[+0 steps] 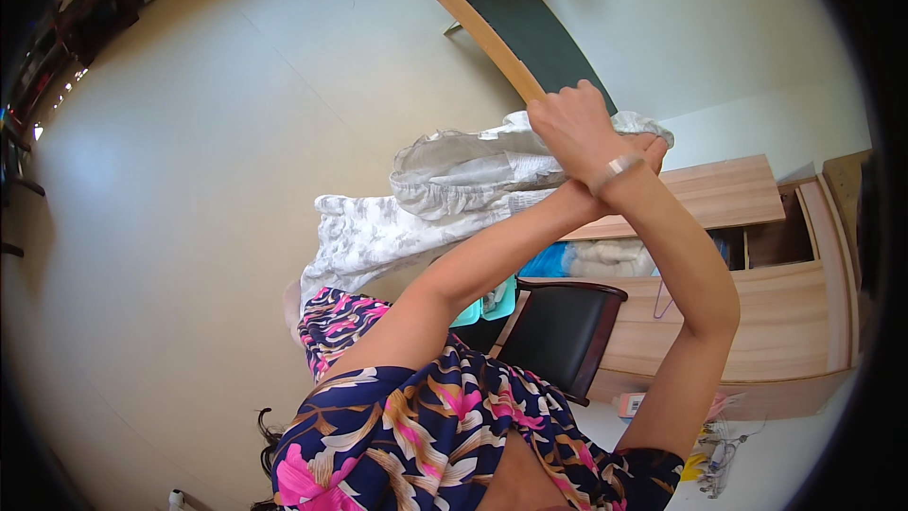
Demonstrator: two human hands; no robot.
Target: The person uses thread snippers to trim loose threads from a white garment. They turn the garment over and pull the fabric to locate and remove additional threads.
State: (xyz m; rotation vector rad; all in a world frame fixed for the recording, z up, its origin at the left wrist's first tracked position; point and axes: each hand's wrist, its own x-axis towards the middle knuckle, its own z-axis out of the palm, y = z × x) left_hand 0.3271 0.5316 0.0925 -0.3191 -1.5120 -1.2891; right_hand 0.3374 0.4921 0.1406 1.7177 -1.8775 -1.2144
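Note:
My arms cross at the wrists in front of me. My right hand (574,121), with a band at its wrist, is closed on the edge of a white and grey patterned cloth garment (482,167). Partly hidden behind the right wrist, my left hand (651,147) lies against the same cloth; its grip is not clear. The garment has gathered elastic edges and stretches left from the hands. Below it, a length of similar patterned cloth (369,234) reaches down to the left beside my floral clothing.
A black-seated chair (567,326) stands close before me. Beyond it is a wooden cabinet (766,319) with blue and whitish things in an open compartment. A wooden-framed piece with a dark green surface (539,35) is at the top. Turquoise containers (500,298) sit by the chair.

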